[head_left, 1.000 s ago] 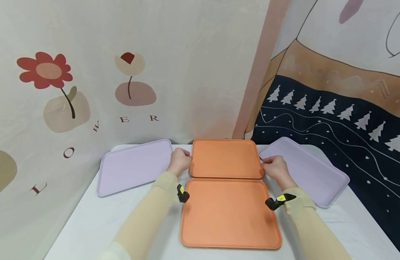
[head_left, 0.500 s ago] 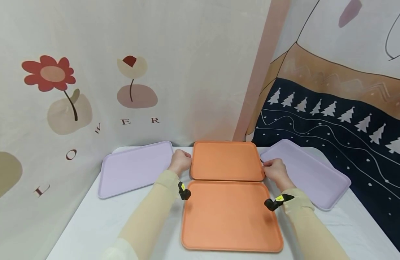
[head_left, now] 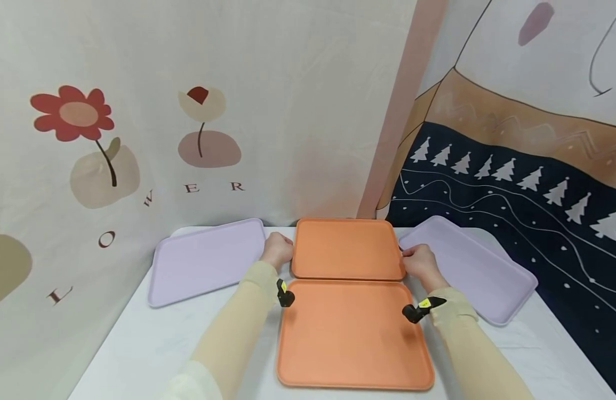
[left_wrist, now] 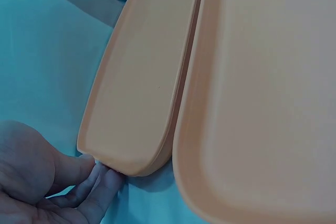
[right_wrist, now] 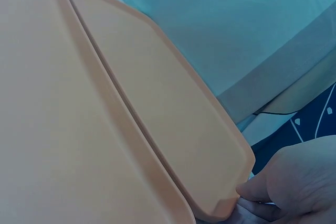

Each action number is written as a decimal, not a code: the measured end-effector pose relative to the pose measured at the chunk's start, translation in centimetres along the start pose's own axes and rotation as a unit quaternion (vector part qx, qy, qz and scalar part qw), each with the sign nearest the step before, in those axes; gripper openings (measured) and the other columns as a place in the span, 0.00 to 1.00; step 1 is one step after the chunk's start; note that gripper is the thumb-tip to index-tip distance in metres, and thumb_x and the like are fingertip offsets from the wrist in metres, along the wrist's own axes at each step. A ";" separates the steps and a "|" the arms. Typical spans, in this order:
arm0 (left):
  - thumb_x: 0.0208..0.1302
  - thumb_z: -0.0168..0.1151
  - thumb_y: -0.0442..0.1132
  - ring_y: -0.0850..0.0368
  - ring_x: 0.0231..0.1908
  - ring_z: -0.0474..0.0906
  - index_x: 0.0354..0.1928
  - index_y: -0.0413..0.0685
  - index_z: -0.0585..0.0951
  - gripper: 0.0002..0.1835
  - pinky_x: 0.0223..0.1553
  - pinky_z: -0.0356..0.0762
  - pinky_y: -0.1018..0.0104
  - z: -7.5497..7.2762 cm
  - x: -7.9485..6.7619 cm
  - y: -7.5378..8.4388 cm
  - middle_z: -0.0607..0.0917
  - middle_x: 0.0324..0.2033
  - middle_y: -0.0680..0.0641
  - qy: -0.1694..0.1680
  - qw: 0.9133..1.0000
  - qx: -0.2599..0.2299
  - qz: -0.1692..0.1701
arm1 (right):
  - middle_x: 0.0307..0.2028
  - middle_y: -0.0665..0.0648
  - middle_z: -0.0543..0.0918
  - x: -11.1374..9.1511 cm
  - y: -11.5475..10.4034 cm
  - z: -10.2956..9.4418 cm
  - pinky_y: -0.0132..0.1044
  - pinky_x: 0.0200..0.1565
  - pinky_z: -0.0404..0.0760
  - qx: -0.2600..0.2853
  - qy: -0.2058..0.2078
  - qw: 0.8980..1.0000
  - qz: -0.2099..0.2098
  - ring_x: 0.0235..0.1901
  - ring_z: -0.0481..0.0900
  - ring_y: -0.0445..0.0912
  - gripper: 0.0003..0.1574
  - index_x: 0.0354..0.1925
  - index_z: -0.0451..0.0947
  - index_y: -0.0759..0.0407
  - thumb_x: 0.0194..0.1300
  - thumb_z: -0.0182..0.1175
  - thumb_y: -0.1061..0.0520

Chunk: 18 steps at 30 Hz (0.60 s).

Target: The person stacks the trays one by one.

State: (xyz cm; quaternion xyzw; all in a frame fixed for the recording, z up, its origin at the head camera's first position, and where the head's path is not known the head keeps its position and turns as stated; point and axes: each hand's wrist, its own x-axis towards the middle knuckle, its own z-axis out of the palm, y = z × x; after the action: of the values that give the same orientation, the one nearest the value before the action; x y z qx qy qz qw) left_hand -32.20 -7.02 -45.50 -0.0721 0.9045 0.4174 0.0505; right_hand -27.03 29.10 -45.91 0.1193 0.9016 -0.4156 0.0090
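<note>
Two orange trays lie one behind the other in the head view, the smaller-looking far tray (head_left: 347, 249) with its near edge close along the front tray (head_left: 355, 333). My left hand (head_left: 277, 250) grips the far tray's left end; in the left wrist view its thumb (left_wrist: 79, 169) is at the rim and the fingers reach below it. At the opposite end my right hand (head_left: 422, 262) pinches the rim, thumb (right_wrist: 254, 187) on the edge and fingers partly hidden underneath. Neither hand touches the front tray.
A lilac tray (head_left: 208, 261) lies angled at the left, beside my left hand. Another lilac tray (head_left: 473, 269) sits slanted at the right, partly behind my right hand. Printed cloth (head_left: 288, 111) hangs behind the white-covered table (head_left: 133, 344).
The head view has shifted slightly. Both hands stay at the ends of the far orange tray, and the trays keep about the same places relative to one another.
</note>
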 end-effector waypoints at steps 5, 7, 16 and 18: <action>0.69 0.57 0.32 0.43 0.49 0.79 0.42 0.36 0.86 0.10 0.53 0.80 0.52 0.4 0.7 -0.2 0.86 0.47 0.39 0.001 1.000 0.002 -0.005 | 0.50 0.75 0.83 0.4 0.0 0.2 0.55 0.51 0.83 -0.012 -0.005 1.000 -0.008 0.48 0.80 0.64 0.19 0.50 0.82 0.79 0.64 0.58 0.67; 0.68 0.58 0.32 0.43 0.50 0.79 0.43 0.36 0.87 0.10 0.54 0.80 0.53 0.5 1.0 -0.2 0.86 0.48 0.39 -0.002 1.000 0.003 -0.008 | 0.48 0.73 0.83 0.4 -0.2 0.2 0.53 0.48 0.84 -0.018 -0.007 1.000 -0.005 0.46 0.80 0.63 0.18 0.48 0.82 0.78 0.63 0.57 0.68; 0.67 0.64 0.32 0.42 0.53 0.80 0.48 0.35 0.88 0.11 0.57 0.80 0.51 0.3 1.0 -0.5 0.86 0.50 0.38 -0.018 1.000 0.008 -0.013 | 0.26 0.61 0.78 1.2 -0.3 0.8 0.44 0.32 0.77 -0.079 0.012 0.996 -0.024 0.30 0.75 0.57 0.10 0.25 0.76 0.65 0.63 0.62 0.65; 0.67 0.63 0.32 0.42 0.54 0.79 0.48 0.34 0.88 0.12 0.58 0.80 0.51 0.3 1.0 -0.7 0.86 0.52 0.38 -0.021 1.000 -0.001 -0.012 | 0.24 0.60 0.76 1.2 -0.4 1.1 0.43 0.31 0.76 -0.082 0.018 0.996 -0.024 0.29 0.74 0.56 0.12 0.23 0.75 0.64 0.63 0.63 0.65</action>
State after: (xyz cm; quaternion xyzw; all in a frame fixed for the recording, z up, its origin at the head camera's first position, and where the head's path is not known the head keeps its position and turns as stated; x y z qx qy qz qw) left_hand -33.01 -7.34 -46.37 -0.0739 0.9020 0.4188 0.0746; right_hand -28.39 28.32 -46.48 0.1043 0.9352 -0.3383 -0.0071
